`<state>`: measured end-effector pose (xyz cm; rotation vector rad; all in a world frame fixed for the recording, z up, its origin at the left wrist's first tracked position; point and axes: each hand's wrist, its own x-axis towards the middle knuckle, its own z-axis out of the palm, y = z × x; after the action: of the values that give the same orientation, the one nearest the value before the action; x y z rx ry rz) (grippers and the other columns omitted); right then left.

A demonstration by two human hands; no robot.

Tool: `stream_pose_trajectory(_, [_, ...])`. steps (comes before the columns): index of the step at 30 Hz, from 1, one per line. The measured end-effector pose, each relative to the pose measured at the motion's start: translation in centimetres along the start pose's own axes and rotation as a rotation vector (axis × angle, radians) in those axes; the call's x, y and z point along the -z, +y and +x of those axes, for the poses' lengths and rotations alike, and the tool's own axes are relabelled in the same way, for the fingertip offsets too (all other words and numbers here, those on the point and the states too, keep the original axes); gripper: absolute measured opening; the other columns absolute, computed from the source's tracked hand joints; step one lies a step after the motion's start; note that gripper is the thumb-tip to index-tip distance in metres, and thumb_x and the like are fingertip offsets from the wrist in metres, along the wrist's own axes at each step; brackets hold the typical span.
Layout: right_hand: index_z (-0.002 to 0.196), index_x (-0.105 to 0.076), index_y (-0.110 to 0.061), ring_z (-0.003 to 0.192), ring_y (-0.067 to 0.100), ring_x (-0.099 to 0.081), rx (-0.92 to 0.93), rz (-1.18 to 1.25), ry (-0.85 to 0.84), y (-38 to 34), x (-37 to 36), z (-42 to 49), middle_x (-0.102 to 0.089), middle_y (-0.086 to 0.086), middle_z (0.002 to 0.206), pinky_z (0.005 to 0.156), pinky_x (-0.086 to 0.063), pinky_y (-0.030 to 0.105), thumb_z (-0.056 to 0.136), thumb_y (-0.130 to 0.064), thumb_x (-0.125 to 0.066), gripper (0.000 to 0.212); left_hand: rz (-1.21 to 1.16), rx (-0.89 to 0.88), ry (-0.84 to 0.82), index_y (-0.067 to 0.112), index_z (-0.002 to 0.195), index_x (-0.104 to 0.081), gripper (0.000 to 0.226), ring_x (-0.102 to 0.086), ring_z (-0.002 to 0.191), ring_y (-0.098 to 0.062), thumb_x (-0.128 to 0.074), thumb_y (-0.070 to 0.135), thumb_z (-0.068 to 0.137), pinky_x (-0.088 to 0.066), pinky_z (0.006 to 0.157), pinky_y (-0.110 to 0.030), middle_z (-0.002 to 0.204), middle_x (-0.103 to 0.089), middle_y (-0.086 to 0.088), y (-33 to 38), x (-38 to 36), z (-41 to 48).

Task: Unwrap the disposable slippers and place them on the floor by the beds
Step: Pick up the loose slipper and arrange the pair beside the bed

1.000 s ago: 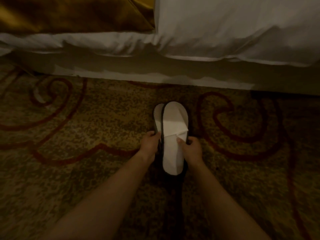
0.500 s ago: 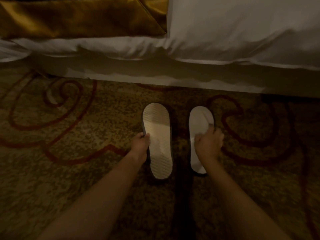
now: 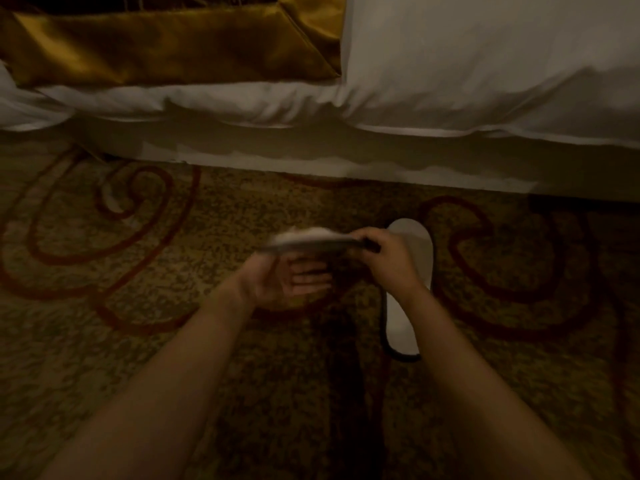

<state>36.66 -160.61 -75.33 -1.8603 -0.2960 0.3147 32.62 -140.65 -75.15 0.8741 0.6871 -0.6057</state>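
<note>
Second slipper [image 3: 311, 241] held edge-on above the carpet [image 3: 173, 341], long axis running left-right, parallel to the bed [image 3: 346, 161]. Right hand [image 3: 384, 258] pinches its right end; left hand [image 3: 287, 278] sits just below, palm up, fingers spread, w/ thumb possibly touching the blurred left end. First slipper [image 3: 410, 306] lies flat on carpet beside the right wrist, toe toward bed.

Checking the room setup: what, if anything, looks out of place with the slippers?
One slipper lies flat on the carpet by the bed. The other slipper is off the floor, held edge-on by the right hand, with the left hand open beneath.
</note>
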Motion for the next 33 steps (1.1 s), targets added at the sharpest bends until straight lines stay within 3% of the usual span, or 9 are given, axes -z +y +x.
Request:
stream_pose_trajectory(3, [0.097, -0.072, -0.014, 0.115, 0.011, -0.041, 0.062, -0.201, 0.046, 1.0, -0.7, -0.3, -0.058, -0.005, 0.121, 0.099, -0.032, 0.017, 0.083, 0.010, -0.053, 0.034, 0.234, 0.032, -0.056, 0.012, 0.114, -0.066, 0.030, -0.070, 0.089, -0.022, -0.053, 0.019, 0.087, -0.058, 0.073, -0.032, 0.102, -0.074, -0.007, 1.1, 0.0, -0.7])
stream_pose_trajectory(5, [0.108, -0.069, -0.017, 0.125, 0.011, -0.030, -0.013, -0.302, 0.057, 2.1, -0.9, -0.4, -0.046, -0.008, 0.134, 0.104, -0.020, 0.020, 0.087, 0.006, -0.050, 0.037, 0.362, -0.009, 0.025, 0.014, 0.128, -0.054, 0.044, -0.065, 0.100, -0.021, -0.053, 0.001, 0.086, -0.055, 0.080, -0.031, 0.118, -0.067, -0.006, 0.9, -0.1, -0.1])
stream_pose_trajectory(8, [0.133, -0.049, -0.015, 0.131, 0.025, -0.040, -0.293, -0.207, 0.090, 3.3, -1.4, -0.3, -0.043, 0.008, 0.144, 0.108, -0.032, 0.032, 0.093, -0.006, -0.045, 0.041, 0.297, -0.189, 0.220, 0.013, 0.142, -0.037, 0.061, -0.052, 0.109, -0.023, -0.051, -0.009, 0.087, -0.048, 0.083, -0.034, 0.141, -0.047, -0.010, -0.8, -0.3, 1.3])
stream_pose_trajectory(10, [0.140, -0.037, -0.012, 0.122, 0.028, -0.049, -0.537, 0.012, 0.062, 3.4, -2.2, -0.3, -0.047, 0.012, 0.139, 0.105, -0.042, 0.042, 0.096, -0.022, -0.044, 0.046, 0.249, -0.266, 0.289, 0.014, 0.143, -0.033, 0.064, -0.052, 0.112, -0.025, -0.051, -0.011, 0.087, -0.049, 0.081, -0.036, 0.143, -0.044, -0.012, -2.1, 0.0, 2.0])
stream_pose_trajectory(12, [0.140, -0.037, -0.009, 0.119, 0.029, -0.051, -0.649, -0.016, -0.048, 3.5, -3.6, -0.6, -0.048, 0.013, 0.137, 0.102, -0.044, 0.043, 0.093, -0.031, -0.048, 0.052, 0.294, -0.300, 0.351, 0.015, 0.143, -0.034, 0.064, -0.050, 0.120, -0.030, -0.049, -0.012, 0.087, -0.049, 0.092, -0.043, 0.143, -0.044, -0.014, -3.4, 0.5, 2.4])
stream_pose_trajectory(16, [0.130, -0.045, -0.008, 0.115, 0.031, -0.052, -0.620, -0.353, -0.155, 3.5, -6.7, -1.3, -0.050, 0.015, 0.130, 0.089, -0.045, 0.035, 0.085, -0.035, -0.058, 0.053, 0.499, -0.325, 0.412, 0.014, 0.144, -0.032, 0.057, -0.044, 0.129, -0.032, -0.047, -0.004, 0.091, -0.042, 0.104, -0.044, 0.146, -0.040, -0.015, -5.1, 0.6, 2.3])
stream_pose_trajectory(20, [0.128, -0.044, -0.008, 0.119, 0.029, -0.043, -0.632, -0.409, -0.011, 3.6, -9.4, -1.8, -0.040, 0.014, 0.132, 0.094, -0.042, 0.034, 0.084, -0.033, -0.062, 0.054, 0.808, -0.348, 0.451, 0.015, 0.146, -0.029, 0.052, -0.036, 0.135, -0.028, -0.040, 0.007, 0.096, -0.029, 0.111, -0.032, 0.150, -0.035, -0.012, -5.1, 0.6, 2.8])
stream_pose_trajectory(29, [0.128, -0.041, -0.007, 0.120, 0.028, -0.036, -0.542, -0.465, 0.012, 4.2, -10.3, -2.0, -0.035, 0.013, 0.132, 0.099, -0.039, 0.036, 0.086, -0.034, -0.059, 0.053, 1.113, -0.414, 0.490, 0.009, 0.147, -0.022, 0.051, -0.026, 0.141, -0.029, -0.037, 0.008, 0.098, -0.020, 0.117, -0.038, 0.155, -0.023, -0.016, -5.9, 1.6, 3.8])
stream_pose_trajectory(33, [0.140, -0.025, -0.005, 0.128, 0.034, -0.031, -0.486, -0.720, 0.252, 4.6, -7.1, -1.9, -0.031, 0.019, 0.143, 0.106, -0.031, 0.040, 0.083, -0.042, -0.060, 0.077, 1.097, -0.492, 0.571, 0.008, 0.146, -0.027, 0.057, -0.025, 0.142, -0.029, -0.043, 0.003, 0.092, -0.021, 0.118, -0.039, 0.154, -0.027, -0.015, -5.4, 1.3, 3.6])
